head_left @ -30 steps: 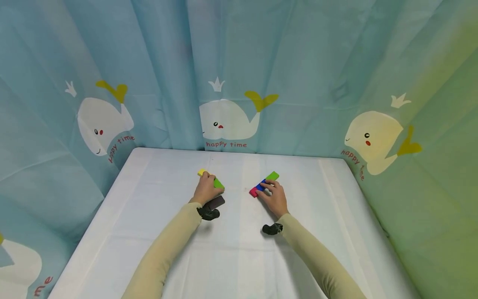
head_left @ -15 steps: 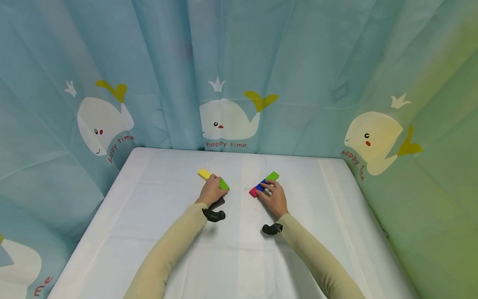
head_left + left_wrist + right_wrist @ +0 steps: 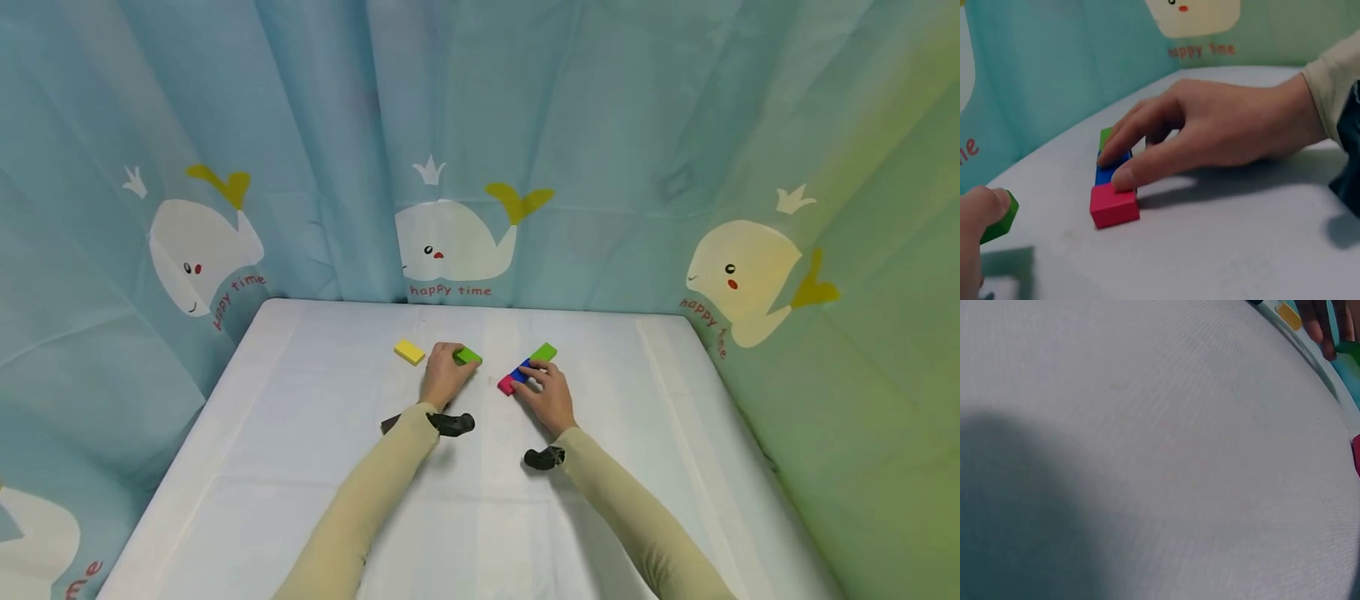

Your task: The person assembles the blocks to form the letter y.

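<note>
Pinching a green block (image 3: 468, 357), the left hand (image 3: 444, 379) faces the right hand (image 3: 551, 396) pressing a red-blue-green row (image 3: 525, 369).

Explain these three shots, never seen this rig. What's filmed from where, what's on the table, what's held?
No robot: a person with a head camera and one camera on each wrist. The head view looks down at a white table inside whale-print curtains. The left hand grips a green block; a yellow block lies apart, further left. The right hand rests its fingers on a row of red, blue and green blocks. The left-wrist view shows that row close up. The right-wrist view shows mostly bare tabletop.
</note>
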Demonstrator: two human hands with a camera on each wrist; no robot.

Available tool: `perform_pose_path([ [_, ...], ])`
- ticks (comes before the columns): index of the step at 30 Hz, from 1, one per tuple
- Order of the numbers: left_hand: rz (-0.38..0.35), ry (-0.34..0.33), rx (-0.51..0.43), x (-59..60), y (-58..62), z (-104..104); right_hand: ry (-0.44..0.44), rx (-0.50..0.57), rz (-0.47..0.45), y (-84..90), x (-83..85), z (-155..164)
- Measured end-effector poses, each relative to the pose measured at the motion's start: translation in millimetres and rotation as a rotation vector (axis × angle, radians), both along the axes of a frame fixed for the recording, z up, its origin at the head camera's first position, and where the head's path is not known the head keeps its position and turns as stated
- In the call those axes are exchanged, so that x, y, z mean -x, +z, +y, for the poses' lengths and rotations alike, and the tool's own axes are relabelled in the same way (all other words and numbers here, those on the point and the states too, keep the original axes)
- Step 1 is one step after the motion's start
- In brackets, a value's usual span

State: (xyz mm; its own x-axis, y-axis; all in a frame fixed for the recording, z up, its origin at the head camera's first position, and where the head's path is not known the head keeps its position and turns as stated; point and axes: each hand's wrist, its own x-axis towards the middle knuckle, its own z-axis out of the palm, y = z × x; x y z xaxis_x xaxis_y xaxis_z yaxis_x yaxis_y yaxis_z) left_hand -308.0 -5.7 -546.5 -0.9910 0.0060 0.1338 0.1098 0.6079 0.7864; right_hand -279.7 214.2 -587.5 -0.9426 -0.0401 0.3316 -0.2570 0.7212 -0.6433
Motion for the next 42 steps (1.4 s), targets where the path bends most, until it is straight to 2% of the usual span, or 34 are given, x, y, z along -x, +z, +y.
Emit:
perform_pose_path([
  [7,-0.010,0.075,0.053,1.8,-2.4,12,-0.005,-0.010,-0.004,-2.9,-0.6,-2],
  [10,0.009,0.092,0.061,2.1,-5.7,17,-0.008,-0.015,0.000,-2.9,-1.5,-3],
  [16,0.064,0.048,-0.003,1.7,-10.7,25,-0.002,-0.022,0.007,-2.7,-2.3,-2],
  [26,0.014,0.046,0.021,4.0,-18.5,33,-0.008,-0.034,0.024,-4.0,2.1,-2],
  [31,0.030,0.038,0.013,1.0,-17.3,42,-0.016,-0.035,0.023,-3.6,2.7,0],
  [42,0.049,0.011,0.066,-2.4,-18.9,51,-0.017,-0.039,0.001,-1.8,1.5,0],
])
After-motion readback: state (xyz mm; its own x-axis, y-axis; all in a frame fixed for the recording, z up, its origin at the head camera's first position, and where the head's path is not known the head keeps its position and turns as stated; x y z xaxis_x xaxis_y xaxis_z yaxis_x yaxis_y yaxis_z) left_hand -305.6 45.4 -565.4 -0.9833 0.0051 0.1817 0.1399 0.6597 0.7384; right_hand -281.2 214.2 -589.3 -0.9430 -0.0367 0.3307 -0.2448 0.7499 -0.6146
